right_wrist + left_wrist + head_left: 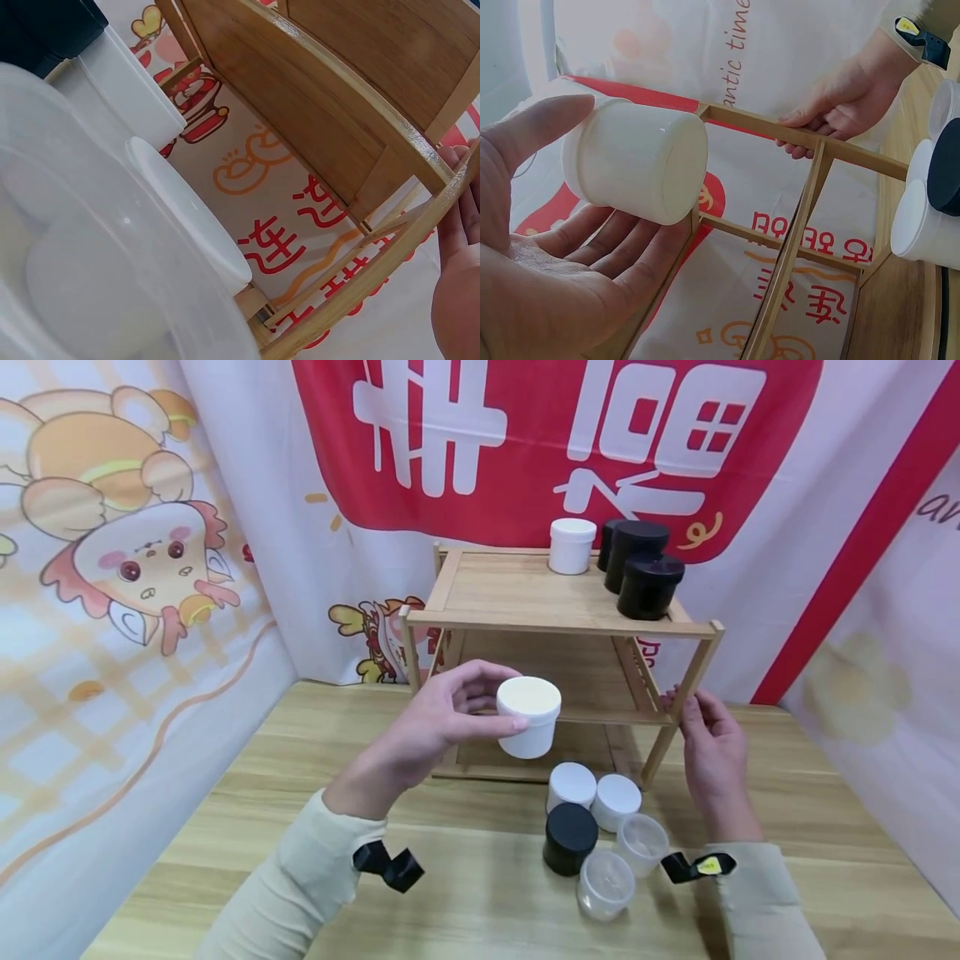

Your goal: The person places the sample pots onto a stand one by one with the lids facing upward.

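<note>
My left hand (442, 710) holds a white lidded jar (528, 727) in front of the wooden shelf rack (502, 585), thumb on the near side. In the left wrist view, the jar (645, 161) lies tilted between the thumb and the fingers. At the rack's front right post, my right hand (716, 747) grips the wood at middle-shelf height. The right wrist view catches only part of that hand (461, 262) at its edge, with fingers behind the post.
On the rack's top stand a white jar (572, 547) and several black jars (651, 587). Before the rack, on the wooden table (465, 893), are two white jars (572, 787), a black jar (571, 839) and two transparent jars (606, 885). Printed cloth (247, 460) hangs behind.
</note>
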`<state>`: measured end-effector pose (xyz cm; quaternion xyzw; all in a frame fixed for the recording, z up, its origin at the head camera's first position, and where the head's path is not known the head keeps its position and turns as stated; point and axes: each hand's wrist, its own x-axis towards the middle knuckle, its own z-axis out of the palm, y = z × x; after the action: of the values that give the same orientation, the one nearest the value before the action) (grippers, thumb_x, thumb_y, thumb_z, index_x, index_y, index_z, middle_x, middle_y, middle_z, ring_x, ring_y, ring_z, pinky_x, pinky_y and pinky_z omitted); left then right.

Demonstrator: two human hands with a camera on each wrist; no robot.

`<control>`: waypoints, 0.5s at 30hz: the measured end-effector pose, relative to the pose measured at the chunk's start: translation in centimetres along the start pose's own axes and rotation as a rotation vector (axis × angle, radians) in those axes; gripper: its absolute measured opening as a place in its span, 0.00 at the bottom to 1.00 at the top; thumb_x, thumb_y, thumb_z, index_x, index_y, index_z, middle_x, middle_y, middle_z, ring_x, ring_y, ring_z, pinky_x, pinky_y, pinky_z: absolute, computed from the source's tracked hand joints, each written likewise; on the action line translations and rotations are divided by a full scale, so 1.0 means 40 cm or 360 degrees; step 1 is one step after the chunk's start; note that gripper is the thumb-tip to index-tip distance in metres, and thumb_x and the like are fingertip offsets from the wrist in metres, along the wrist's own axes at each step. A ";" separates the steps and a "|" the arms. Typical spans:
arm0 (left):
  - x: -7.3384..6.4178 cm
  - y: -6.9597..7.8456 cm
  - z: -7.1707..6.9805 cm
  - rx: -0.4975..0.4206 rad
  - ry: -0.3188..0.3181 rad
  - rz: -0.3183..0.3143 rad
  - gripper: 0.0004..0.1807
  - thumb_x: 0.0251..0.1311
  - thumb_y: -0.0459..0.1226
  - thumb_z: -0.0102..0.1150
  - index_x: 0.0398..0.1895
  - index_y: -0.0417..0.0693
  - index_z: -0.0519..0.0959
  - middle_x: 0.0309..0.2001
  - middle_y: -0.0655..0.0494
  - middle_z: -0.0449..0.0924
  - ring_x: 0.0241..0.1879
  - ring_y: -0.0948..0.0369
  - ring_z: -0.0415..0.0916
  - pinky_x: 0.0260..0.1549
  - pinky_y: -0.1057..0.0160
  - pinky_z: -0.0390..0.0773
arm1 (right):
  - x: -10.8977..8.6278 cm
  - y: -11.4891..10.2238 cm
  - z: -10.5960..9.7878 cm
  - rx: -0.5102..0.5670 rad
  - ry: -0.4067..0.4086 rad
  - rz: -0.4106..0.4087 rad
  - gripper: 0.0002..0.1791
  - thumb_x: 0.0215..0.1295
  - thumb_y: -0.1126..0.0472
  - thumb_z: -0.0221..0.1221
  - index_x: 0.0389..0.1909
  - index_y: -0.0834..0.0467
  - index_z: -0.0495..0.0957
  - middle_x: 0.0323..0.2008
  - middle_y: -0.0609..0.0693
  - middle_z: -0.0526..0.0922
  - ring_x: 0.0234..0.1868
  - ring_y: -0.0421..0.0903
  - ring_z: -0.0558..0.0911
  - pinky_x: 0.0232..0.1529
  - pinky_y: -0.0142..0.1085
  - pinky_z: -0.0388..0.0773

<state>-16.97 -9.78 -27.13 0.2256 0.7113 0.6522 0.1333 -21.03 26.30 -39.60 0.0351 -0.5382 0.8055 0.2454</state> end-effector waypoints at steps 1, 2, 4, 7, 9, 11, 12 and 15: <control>0.001 0.001 0.000 0.0005 0.0003 -0.0001 0.29 0.64 0.34 0.72 0.68 0.48 0.77 0.64 0.47 0.83 0.61 0.51 0.82 0.63 0.53 0.82 | 0.000 0.001 0.000 0.0005 0.0012 -0.0007 0.20 0.79 0.60 0.59 0.65 0.66 0.80 0.48 0.48 0.88 0.54 0.42 0.87 0.63 0.27 0.81; 0.001 0.002 -0.001 0.0011 0.0007 0.0000 0.29 0.64 0.35 0.72 0.68 0.49 0.77 0.64 0.48 0.82 0.61 0.51 0.82 0.63 0.53 0.82 | 0.000 0.002 0.000 0.0014 0.0024 -0.0010 0.20 0.79 0.60 0.59 0.65 0.67 0.79 0.48 0.48 0.88 0.53 0.42 0.87 0.63 0.27 0.81; 0.001 0.004 -0.001 0.0019 0.0012 0.0000 0.29 0.64 0.35 0.72 0.68 0.49 0.76 0.64 0.48 0.82 0.61 0.51 0.82 0.63 0.52 0.82 | -0.001 0.004 0.000 0.0027 0.0042 -0.0007 0.21 0.79 0.61 0.59 0.65 0.67 0.79 0.48 0.49 0.88 0.53 0.42 0.87 0.63 0.27 0.81; 0.003 0.006 0.000 0.0026 0.0014 -0.0003 0.29 0.64 0.35 0.72 0.68 0.49 0.76 0.64 0.48 0.82 0.61 0.50 0.82 0.64 0.52 0.81 | -0.004 0.003 0.002 -0.0005 0.0052 0.0030 0.23 0.78 0.58 0.60 0.67 0.65 0.78 0.51 0.49 0.87 0.56 0.42 0.86 0.64 0.26 0.80; 0.005 0.007 0.002 0.0027 0.0010 -0.0007 0.28 0.65 0.35 0.71 0.68 0.49 0.76 0.64 0.48 0.82 0.61 0.50 0.82 0.64 0.52 0.81 | -0.004 -0.001 0.003 -0.0053 0.0048 0.0064 0.24 0.78 0.56 0.60 0.69 0.62 0.78 0.54 0.49 0.85 0.59 0.42 0.85 0.66 0.26 0.79; 0.006 0.006 0.004 0.0027 0.0007 -0.0010 0.28 0.65 0.35 0.71 0.68 0.49 0.77 0.64 0.48 0.82 0.61 0.50 0.82 0.63 0.53 0.81 | -0.005 -0.006 0.003 -0.0094 0.0041 0.0092 0.26 0.78 0.53 0.60 0.70 0.61 0.77 0.57 0.49 0.83 0.62 0.42 0.83 0.68 0.27 0.78; 0.006 0.006 0.005 0.0026 0.0007 -0.0011 0.28 0.65 0.35 0.72 0.68 0.50 0.77 0.64 0.49 0.82 0.60 0.50 0.82 0.63 0.53 0.81 | -0.005 -0.007 0.003 -0.0102 0.0035 0.0095 0.26 0.78 0.53 0.60 0.71 0.61 0.77 0.57 0.49 0.83 0.62 0.43 0.83 0.69 0.27 0.77; 0.005 0.006 0.009 0.0014 0.0016 -0.0012 0.28 0.64 0.35 0.72 0.67 0.50 0.77 0.64 0.49 0.82 0.60 0.51 0.82 0.63 0.53 0.81 | -0.004 -0.009 0.002 -0.0121 0.0023 0.0085 0.26 0.79 0.54 0.60 0.70 0.62 0.76 0.56 0.48 0.84 0.62 0.42 0.84 0.69 0.27 0.77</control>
<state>-16.94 -9.34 -26.90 0.2200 0.7157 0.6498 0.1312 -20.75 26.28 -39.29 0.0055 -0.5674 0.7910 0.2288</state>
